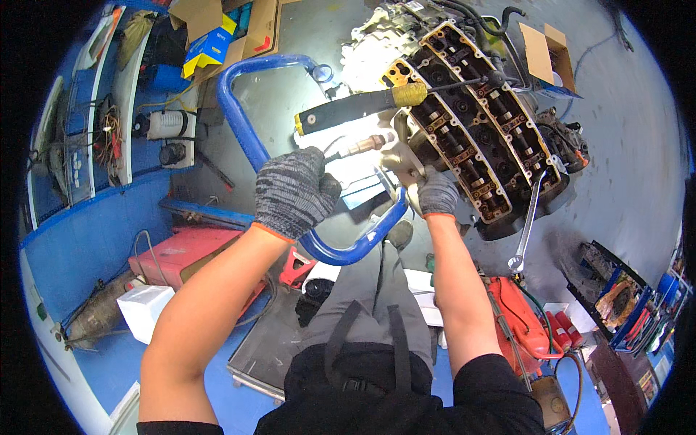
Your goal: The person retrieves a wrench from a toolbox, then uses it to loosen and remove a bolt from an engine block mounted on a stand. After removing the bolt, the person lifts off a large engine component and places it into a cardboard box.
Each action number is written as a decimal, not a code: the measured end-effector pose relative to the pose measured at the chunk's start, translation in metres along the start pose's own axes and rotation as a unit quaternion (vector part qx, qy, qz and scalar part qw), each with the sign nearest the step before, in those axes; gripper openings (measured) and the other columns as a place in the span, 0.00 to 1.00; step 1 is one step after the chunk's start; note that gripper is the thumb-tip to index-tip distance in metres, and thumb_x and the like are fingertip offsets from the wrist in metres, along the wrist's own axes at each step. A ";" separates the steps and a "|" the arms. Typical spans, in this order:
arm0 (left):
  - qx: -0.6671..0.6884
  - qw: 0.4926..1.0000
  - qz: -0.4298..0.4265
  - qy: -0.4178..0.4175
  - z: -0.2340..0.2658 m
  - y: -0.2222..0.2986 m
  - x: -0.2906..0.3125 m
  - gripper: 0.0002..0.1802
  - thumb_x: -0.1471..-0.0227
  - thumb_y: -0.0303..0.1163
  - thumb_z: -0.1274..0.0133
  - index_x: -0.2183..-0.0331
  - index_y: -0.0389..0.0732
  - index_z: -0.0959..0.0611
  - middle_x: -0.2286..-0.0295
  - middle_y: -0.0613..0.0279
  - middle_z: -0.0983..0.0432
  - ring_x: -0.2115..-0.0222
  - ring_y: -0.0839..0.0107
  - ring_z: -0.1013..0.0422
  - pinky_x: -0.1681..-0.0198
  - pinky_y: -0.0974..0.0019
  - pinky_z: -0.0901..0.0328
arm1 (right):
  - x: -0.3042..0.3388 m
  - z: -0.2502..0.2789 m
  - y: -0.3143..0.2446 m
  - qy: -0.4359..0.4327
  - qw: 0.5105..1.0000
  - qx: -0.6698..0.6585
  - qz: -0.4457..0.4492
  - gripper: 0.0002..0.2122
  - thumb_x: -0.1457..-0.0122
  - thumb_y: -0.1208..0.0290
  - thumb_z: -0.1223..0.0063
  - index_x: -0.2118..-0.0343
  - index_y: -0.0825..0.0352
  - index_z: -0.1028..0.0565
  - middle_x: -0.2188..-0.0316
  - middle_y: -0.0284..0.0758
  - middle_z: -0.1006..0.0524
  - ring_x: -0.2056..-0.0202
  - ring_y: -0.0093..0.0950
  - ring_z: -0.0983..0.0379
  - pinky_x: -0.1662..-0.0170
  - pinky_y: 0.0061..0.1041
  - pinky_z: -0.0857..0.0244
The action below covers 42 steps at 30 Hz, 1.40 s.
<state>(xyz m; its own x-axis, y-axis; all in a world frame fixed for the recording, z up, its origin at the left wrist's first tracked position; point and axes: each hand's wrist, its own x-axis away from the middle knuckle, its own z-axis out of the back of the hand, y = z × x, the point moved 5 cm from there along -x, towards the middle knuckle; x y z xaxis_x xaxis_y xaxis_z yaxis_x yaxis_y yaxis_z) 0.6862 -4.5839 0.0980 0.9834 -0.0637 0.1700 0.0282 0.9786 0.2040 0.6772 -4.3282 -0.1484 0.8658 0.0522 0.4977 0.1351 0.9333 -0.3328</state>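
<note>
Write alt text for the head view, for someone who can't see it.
A gloved left hand is closed on the dark end of a metal fitting beside an opened engine, and a gloved right hand is against a pale metal part. A blue tubular frame curves behind the left hand; a wrench juts from the engine.

The gloves (293, 194) are matt knitted cloth, rough in texture. The sensor (365, 145) has a metal body with a dull sheen. The engine (470, 125) is metal, dark and oily-looking between paler, smoother rims. The frame (245, 130) is glossy painted metal, the wrench (530, 217) shiny bare metal, the carton (535, 54) matt cardboard.
</note>
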 end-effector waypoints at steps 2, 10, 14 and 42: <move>0.006 1.000 -0.006 0.008 0.000 0.000 0.000 0.11 0.58 0.36 0.43 0.72 0.39 0.22 0.77 0.49 0.25 0.76 0.48 0.26 0.70 0.48 0.31 | 0.007 0.007 0.015 0.038 0.998 -0.013 0.041 0.17 0.44 0.54 0.43 0.58 0.61 0.22 0.67 0.48 0.20 0.63 0.49 0.23 0.61 0.45 0.29; 0.012 0.999 -0.025 0.020 0.002 0.002 0.003 0.12 0.58 0.36 0.43 0.72 0.39 0.22 0.78 0.49 0.26 0.76 0.48 0.26 0.70 0.48 0.32 | 0.070 0.040 0.045 0.127 0.986 -0.007 0.103 0.13 0.44 0.57 0.41 0.67 0.62 0.20 0.70 0.44 0.20 0.66 0.47 0.23 0.62 0.44 0.30; 0.052 0.996 -0.031 0.069 0.004 -0.002 0.006 0.10 0.58 0.35 0.43 0.73 0.39 0.23 0.79 0.50 0.27 0.77 0.48 0.27 0.71 0.49 0.32 | 0.083 0.053 0.047 0.117 0.988 -0.035 0.100 0.12 0.43 0.60 0.40 0.61 0.63 0.19 0.67 0.46 0.20 0.64 0.46 0.22 0.60 0.40 0.29; 0.919 0.387 0.070 -0.016 0.234 0.068 0.058 0.09 0.36 0.32 0.51 0.58 0.38 0.23 0.67 0.60 0.29 0.68 0.70 0.32 0.60 0.66 0.32 | 0.365 0.232 0.126 0.175 0.909 -0.373 -0.060 0.06 0.44 0.76 0.36 0.64 0.69 0.20 0.72 0.31 0.19 0.69 0.19 0.26 0.63 0.25 0.30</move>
<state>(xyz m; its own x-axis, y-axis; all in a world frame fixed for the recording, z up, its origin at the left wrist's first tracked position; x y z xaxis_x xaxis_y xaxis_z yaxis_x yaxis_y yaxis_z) 0.7027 -4.5667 0.3473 0.9486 -0.0656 0.3095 -0.2285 -0.8188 0.5267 0.8989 -4.1088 0.1770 0.9058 -0.2732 0.3240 0.4150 0.4170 -0.8086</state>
